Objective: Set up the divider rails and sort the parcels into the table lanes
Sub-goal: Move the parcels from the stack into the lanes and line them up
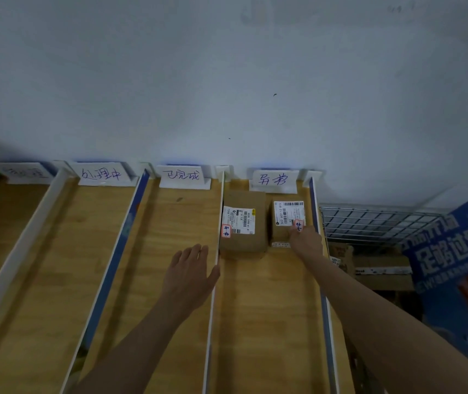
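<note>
Several white divider rails split the wooden table point(39, 265) into lanes; one rail point(215, 280) runs between the third and fourth lanes. Two brown parcels lie in the far-right lane: a larger parcel point(242, 223) on the left and a smaller parcel point(285, 220) on the right, both with white shipping labels and red-edged stickers. My right hand point(306, 241) rests on the near right corner of the smaller parcel, its fingers hidden from me. Flat in the third lane lies my left hand point(188, 273), fingers spread, its thumb against the rail.
White handwritten lane signs point(273, 180) stand along the wall at the far end of each lane. To the right of the table sit a wire basket point(369, 220), cardboard boxes point(380, 268) and a blue printed board point(454, 265). Other lanes hold no parcels.
</note>
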{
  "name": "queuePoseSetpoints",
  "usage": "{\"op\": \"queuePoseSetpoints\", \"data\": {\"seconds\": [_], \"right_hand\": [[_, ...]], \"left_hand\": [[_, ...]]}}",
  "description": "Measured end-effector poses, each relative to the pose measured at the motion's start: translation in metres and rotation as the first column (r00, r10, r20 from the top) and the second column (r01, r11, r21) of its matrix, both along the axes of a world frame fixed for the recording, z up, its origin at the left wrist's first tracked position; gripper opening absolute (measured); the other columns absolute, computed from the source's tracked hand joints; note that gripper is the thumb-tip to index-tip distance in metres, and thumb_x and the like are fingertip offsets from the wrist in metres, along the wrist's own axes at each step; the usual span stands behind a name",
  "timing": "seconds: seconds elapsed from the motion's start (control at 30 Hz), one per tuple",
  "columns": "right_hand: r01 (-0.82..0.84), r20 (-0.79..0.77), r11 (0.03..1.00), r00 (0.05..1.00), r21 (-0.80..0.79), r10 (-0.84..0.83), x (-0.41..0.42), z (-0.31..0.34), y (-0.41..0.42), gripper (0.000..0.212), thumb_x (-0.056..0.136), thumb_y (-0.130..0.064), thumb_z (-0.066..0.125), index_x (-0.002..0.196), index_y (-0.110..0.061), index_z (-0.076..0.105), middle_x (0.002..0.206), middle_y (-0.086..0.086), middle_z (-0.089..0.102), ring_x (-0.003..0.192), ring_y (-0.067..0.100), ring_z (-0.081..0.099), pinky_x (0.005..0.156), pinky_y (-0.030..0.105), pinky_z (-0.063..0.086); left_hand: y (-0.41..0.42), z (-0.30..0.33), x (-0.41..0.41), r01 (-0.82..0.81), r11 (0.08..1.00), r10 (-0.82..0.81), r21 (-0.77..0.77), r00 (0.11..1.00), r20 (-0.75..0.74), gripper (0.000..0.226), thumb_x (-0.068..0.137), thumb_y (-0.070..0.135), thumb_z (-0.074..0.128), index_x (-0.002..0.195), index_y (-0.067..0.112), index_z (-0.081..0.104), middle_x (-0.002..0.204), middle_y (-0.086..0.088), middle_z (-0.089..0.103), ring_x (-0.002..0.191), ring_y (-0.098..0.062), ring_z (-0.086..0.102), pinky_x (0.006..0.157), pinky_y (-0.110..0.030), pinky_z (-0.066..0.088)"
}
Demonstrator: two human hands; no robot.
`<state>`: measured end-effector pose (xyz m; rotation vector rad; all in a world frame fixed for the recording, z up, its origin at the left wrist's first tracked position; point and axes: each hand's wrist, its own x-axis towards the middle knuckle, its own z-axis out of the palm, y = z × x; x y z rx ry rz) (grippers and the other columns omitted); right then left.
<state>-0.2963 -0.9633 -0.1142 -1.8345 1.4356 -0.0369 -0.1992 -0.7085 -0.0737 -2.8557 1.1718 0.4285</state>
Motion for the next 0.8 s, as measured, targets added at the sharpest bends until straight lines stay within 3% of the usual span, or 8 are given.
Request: {"op": "queuePoseSetpoints", "data": {"seconds": [0.1,0.2,0.37,0.47,0.6,0.8], "right_hand": [[-0.027,0.007,0.997,1.000,-0.070,0.028,-0.005,0.023,0.008,0.048,0.101,-0.031,0.050,0.135,0.003,0.043,0.136,0.022,0.049,0.122,0.037,0.052,0.097,0.049,0.050],[-0.163,-0.015,0.961,0.986,-0.222,0.164,-0.017,0.053,0.025,0.044,0.101,-0.025,0.048,0.136,0.001,0.041,0.136,0.021,0.045,0.125,0.035,0.045,0.099,0.048,0.047],[-0.437,-0.127,0.753,0.892,-0.492,0.435,-0.029,0.109,0.076,0.037,0.099,-0.025,0.045,0.132,-0.010,0.049,0.129,0.013,0.052,0.117,0.029,0.050,0.097,0.043,0.047],[-0.535,-0.186,0.657,0.830,-0.531,0.525,-0.030,0.131,0.117,0.042,0.099,-0.032,0.043,0.137,-0.014,0.045,0.133,0.010,0.053,0.122,0.030,0.050,0.101,0.046,0.045],[-0.622,-0.257,0.579,0.766,-0.528,0.589,-0.029,0.147,0.166,0.051,0.102,-0.038,0.036,0.147,-0.016,0.035,0.151,0.010,0.039,0.141,0.031,0.033,0.117,0.047,0.026],[-0.682,-0.314,0.460,0.697,-0.569,0.645,-0.016,0.174,0.243,0.055,0.101,-0.045,0.038,0.147,-0.016,0.037,0.152,0.008,0.039,0.143,0.031,0.032,0.118,0.048,0.023]], "left_hand": [[0.008,0.011,-0.002,-0.016,1.000,0.015,0.014,1.000,0.027,0.062,0.102,0.051,0.031,0.151,0.015,0.032,0.154,-0.003,0.038,0.141,-0.019,0.035,0.119,-0.036,0.023],[0.018,0.028,-0.007,-0.039,0.999,0.038,0.015,0.998,0.050,0.062,0.102,0.052,0.030,0.151,0.015,0.031,0.154,-0.003,0.038,0.141,-0.019,0.035,0.119,-0.036,0.022],[0.048,0.066,-0.014,-0.079,0.996,0.082,-0.034,0.993,0.083,0.061,0.102,0.051,0.030,0.151,0.015,0.031,0.153,-0.003,0.038,0.141,-0.020,0.035,0.118,-0.038,0.023],[0.080,0.084,-0.017,-0.119,0.991,0.125,-0.062,0.988,0.095,0.062,0.102,0.050,0.029,0.152,0.014,0.029,0.154,-0.003,0.037,0.141,-0.021,0.033,0.118,-0.039,0.024],[0.129,0.104,-0.018,-0.172,0.981,0.183,-0.095,0.975,0.127,0.060,0.102,0.049,0.031,0.150,0.014,0.033,0.151,-0.002,0.040,0.139,-0.022,0.037,0.116,-0.038,0.026],[0.225,0.136,-0.018,-0.261,0.959,0.280,-0.112,0.938,0.206,0.060,0.102,0.049,0.030,0.149,0.013,0.034,0.148,-0.005,0.044,0.137,-0.022,0.039,0.114,-0.038,0.027]]}}
